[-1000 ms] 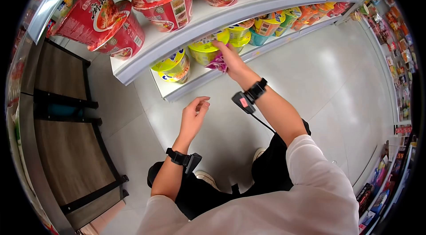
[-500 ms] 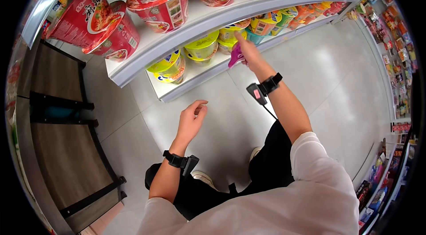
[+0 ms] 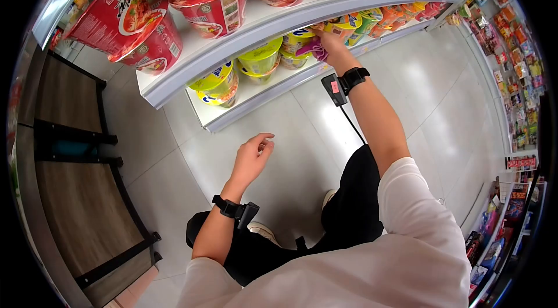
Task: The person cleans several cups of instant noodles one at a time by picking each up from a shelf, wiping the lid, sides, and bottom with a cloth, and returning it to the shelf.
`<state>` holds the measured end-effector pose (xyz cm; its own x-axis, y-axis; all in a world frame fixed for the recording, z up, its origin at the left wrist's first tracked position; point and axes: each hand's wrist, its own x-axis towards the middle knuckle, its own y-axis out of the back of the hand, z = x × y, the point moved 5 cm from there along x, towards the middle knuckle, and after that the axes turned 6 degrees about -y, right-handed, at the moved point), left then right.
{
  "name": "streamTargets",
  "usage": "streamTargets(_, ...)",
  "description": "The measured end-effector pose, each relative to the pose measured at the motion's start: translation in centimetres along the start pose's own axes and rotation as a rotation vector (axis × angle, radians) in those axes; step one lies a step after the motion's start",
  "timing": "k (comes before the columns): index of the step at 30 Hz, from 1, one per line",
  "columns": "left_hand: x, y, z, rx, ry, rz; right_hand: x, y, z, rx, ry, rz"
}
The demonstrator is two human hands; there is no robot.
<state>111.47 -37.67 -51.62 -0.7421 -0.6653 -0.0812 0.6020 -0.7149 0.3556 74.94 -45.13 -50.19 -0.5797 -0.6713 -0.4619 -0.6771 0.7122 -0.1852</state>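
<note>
My right hand (image 3: 332, 46) grips a purple cloth (image 3: 314, 50) and reaches into the lower shelf, among the instant noodle tubs. Part of the cloth hangs by the yellow-green tubs (image 3: 260, 58), while my fingertips are partly hidden by the tubs and the shelf above. An orange-and-yellow tub (image 3: 344, 24) sits just beyond that hand. My left hand (image 3: 253, 155) hovers over the floor with nothing in it, its fingers loosely bent and the thumb apart. Each wrist wears a black strap with a small box.
Red noodle tubs (image 3: 212, 11) stand stacked on the upper shelf, whose grey front edge (image 3: 232, 46) overhangs the lower one. At left is a wood-panelled black frame (image 3: 87, 209). Packaged goods (image 3: 514, 69) line the right side. Grey floor tiles (image 3: 430, 93) lie between.
My right hand has moved deeper into the lower shelf with the purple cloth, which now lies against the tubs. The left hand has stayed nearly in place.
</note>
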Motion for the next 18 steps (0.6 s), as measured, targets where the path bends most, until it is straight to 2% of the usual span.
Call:
streamTargets(5,0.0,0.0,-0.9,0.008,-0.021,-0.041,-1.1,0.5,-0.7,-0.002,-0.039,0.081)
streamTargets(9,-0.4,-0.2,-0.8,0.008,0.003,-0.054,-0.5,0.6,-0.1,-0.151,-0.044,0.084)
streamTargets(11,-0.6,-0.3,0.3,0.037,-0.081,-0.050,-0.3,-0.2,-0.7,-0.139,-0.002,-0.005)
streamTargets(14,-1.0,-0.1,1.0,0.036,-0.070,-0.105,-0.4,-0.6,-0.7,-0.086,-0.040,-0.089)
streamTargets(18,-1.0,0.8,0.5,0.083,-0.112,-0.067,-1.0,-0.3,-0.6,-0.026,-0.031,-0.162)
